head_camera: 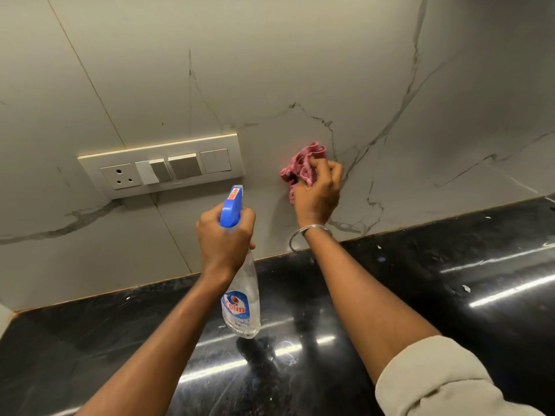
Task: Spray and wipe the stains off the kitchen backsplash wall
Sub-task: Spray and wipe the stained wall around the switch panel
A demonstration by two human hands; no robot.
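Note:
My left hand [223, 238] grips the neck of a clear spray bottle [241, 304] with a blue trigger head, its nozzle aimed at the wall below the switch panel. My right hand [318, 190] presses a crumpled pink cloth [301, 163] against the backsplash wall [270, 70], which is pale marble-look tile with grey veins. The cloth sits just right of the switch panel, a little above the counter line. No distinct stain shows near the cloth.
A white switch panel [163, 166] with a socket and several switches is mounted on the wall to the left. A glossy black countertop [435, 280] with small white flecks runs below the wall. A metal bangle [306, 232] circles my right wrist.

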